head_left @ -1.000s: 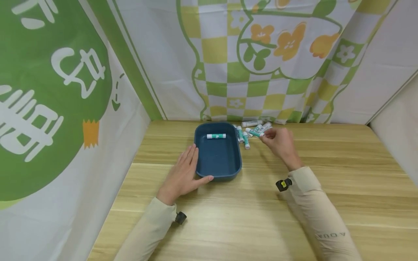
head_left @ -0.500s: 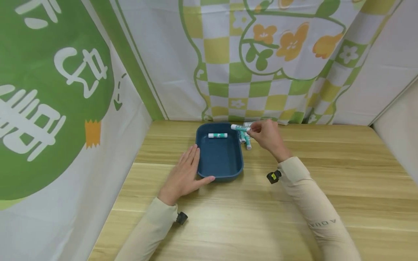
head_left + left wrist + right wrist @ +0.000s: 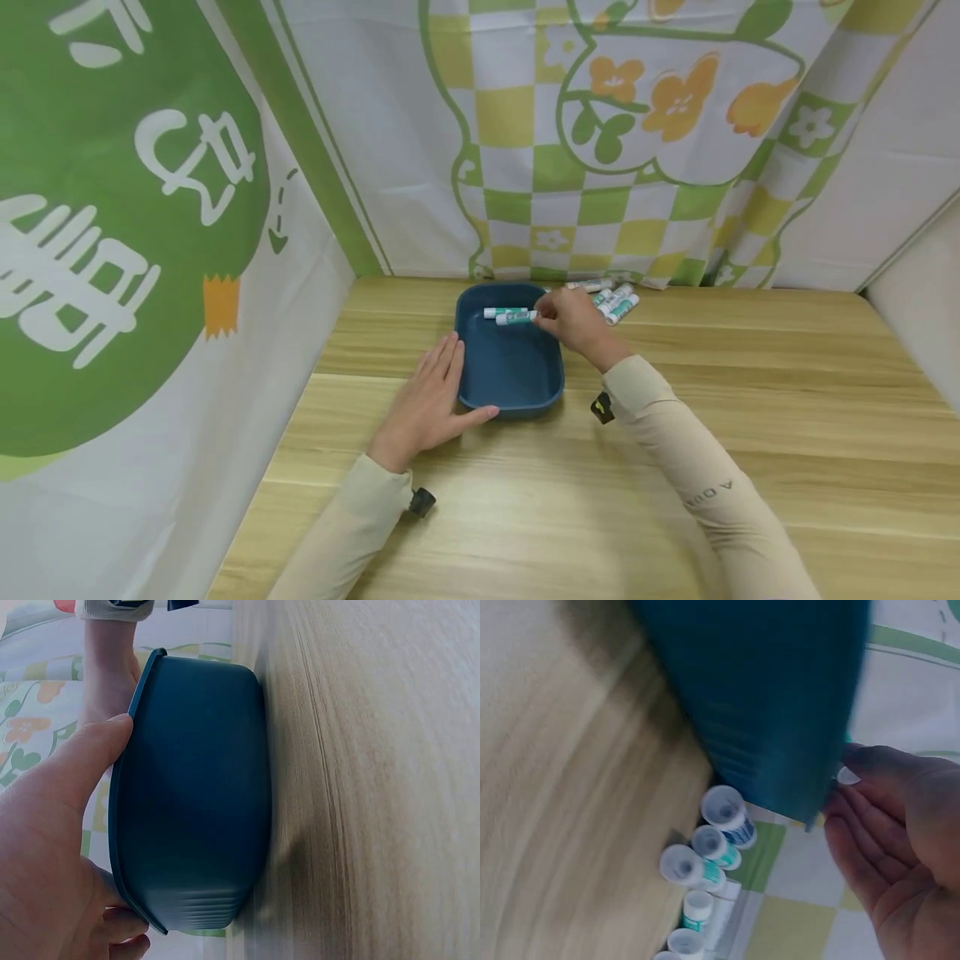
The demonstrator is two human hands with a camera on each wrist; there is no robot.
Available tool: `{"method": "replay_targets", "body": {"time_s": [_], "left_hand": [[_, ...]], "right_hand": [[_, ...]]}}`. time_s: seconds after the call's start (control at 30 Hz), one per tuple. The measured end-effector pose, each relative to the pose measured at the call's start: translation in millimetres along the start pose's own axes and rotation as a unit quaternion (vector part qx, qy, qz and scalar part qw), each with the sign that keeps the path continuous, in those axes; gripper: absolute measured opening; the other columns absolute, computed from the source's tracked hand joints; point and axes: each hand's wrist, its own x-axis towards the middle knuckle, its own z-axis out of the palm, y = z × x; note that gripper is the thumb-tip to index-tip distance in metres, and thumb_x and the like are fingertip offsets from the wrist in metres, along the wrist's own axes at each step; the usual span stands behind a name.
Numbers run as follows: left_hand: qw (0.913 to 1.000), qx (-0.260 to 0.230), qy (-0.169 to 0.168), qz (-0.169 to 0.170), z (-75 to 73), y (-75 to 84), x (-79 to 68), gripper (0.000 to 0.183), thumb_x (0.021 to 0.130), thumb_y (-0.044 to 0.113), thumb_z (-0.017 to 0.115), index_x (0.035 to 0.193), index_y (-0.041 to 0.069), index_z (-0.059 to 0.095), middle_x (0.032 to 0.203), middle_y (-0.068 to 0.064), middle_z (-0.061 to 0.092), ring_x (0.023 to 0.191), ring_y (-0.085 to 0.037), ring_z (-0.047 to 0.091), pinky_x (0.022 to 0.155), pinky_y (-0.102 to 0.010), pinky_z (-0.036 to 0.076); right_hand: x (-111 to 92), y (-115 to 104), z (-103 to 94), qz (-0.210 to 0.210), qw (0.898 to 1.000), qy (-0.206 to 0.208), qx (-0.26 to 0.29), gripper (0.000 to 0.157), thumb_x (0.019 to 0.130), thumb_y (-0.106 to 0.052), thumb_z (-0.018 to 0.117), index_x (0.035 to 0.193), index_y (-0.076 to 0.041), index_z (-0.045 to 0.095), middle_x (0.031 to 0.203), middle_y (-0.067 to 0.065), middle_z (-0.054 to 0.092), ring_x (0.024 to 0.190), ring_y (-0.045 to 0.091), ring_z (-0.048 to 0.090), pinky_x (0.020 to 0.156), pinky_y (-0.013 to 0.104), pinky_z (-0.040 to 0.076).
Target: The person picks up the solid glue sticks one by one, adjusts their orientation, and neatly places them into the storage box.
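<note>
A dark blue rectangular bin (image 3: 510, 375) stands on the wooden table. My left hand (image 3: 423, 404) rests on it, straight fingers along the left rim and thumb on the front rim; in the left wrist view the thumb (image 3: 105, 742) touches the rim. My right hand (image 3: 573, 321) reaches over the bin's right rim and pinches the right end of a white-and-green glue stick (image 3: 516, 318). Another glue stick (image 3: 495, 312) lies inside, near the back wall. In the right wrist view the bin's wall hides most of the held stick.
Several loose glue sticks (image 3: 622, 308) lie right of the bin, near the table's back edge, partly hidden by my right hand. In the right wrist view they lie close to the bin's outer wall. A patterned curtain (image 3: 555, 192) hangs behind the table.
My right hand has carried the glue stick left and toward me, from the pile to over the bin. The left hand stays on the bin.
</note>
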Motion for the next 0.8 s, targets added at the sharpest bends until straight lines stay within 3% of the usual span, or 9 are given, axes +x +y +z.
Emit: {"method": "replay_targets", "body": {"time_s": [0.2,0.4,0.63,0.8], "left_hand": [[1.0000,0.000,-0.003,-0.001,-0.6,0.6,-0.6,0.116,0.096,0.081,0.048,0.168,-0.002,0.012,0.178,-0.018,0.009,0.167,-0.033,0.010,0.136,-0.049,0.016],[1.0000,0.000,-0.003,-0.002,-0.9,0.3,-0.5,0.115,0.096,0.080,0.048,0.168,-0.002,0.011,0.178,-0.019,0.008,0.167,-0.033,0.010,0.136,-0.050,0.016],[1.0000,-0.004,0.002,0.002,-1.9,0.7,-1.3,0.115,0.096,0.080,0.049,0.168,-0.003,0.014,0.178,-0.020,0.011,0.167,-0.034,0.012,0.136,-0.050,0.018],[1.0000,-0.002,-0.006,-0.004,-3.0,1.0,-1.2,0.116,0.096,0.081,0.048,0.168,-0.001,0.011,0.179,-0.018,0.009,0.167,-0.032,0.010,0.136,-0.048,0.016]], "right_hand": [[6,-1,14.0,-0.031,0.999,-0.012,-0.026,0.024,0.098,-0.014,0.076,0.113,0.004,0.078,0.104,0.019,0.081,0.095,0.030,0.079,0.085,0.042,0.065],[14,-2,24.6,-0.064,0.992,-0.017,-0.104,0.016,0.097,-0.014,0.077,0.105,-0.001,0.081,0.100,0.014,0.081,0.092,0.028,0.078,0.082,0.042,0.064],[25,-5,32.3,-0.053,0.979,-0.043,-0.191,0.013,0.096,-0.007,0.070,0.085,-0.006,0.075,0.090,0.013,0.077,0.088,0.033,0.075,0.076,0.049,0.063],[30,-9,37.4,-0.047,0.969,-0.047,-0.237,0.014,0.098,-0.004,0.067,0.090,-0.005,0.078,0.094,0.016,0.078,0.090,0.033,0.076,0.077,0.050,0.065]]}}
